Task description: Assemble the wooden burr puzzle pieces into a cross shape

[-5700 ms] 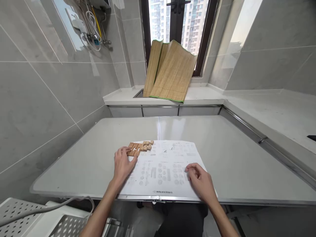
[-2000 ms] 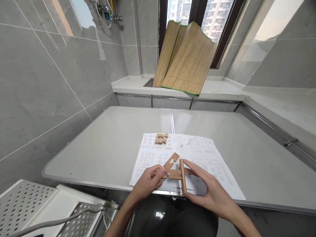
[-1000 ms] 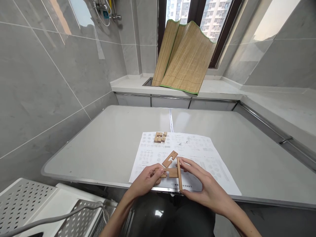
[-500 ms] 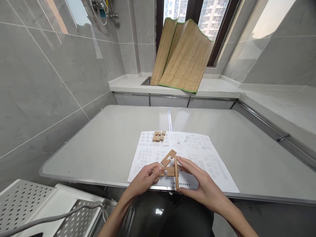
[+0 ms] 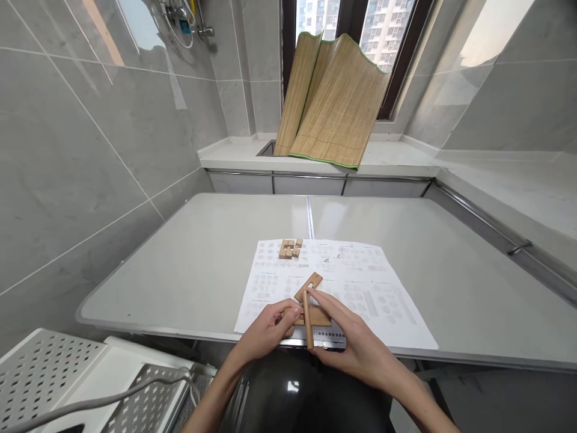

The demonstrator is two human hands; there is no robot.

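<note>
There is a single view, from a camera worn on the person's head. It faces forward and tilts down across the near edge of the counter point(image 5: 202, 264). It sits close above the left hand point(image 5: 269, 328) and the right hand point(image 5: 356, 352), whose forearms enter from the bottom edge. The wooden pieces point(image 5: 311, 310) they hold fall just below the frame's middle, over the printed sheet point(image 5: 360, 282). Straight ahead and farther off, the gaze reaches a bamboo mat point(image 5: 333, 96) leaning at the window point(image 5: 396, 30). The wide lens bows the tiled wall point(image 5: 67, 150) at the left, and a perforated rack point(image 5: 45, 373) lies nearest, at lower left.
</note>
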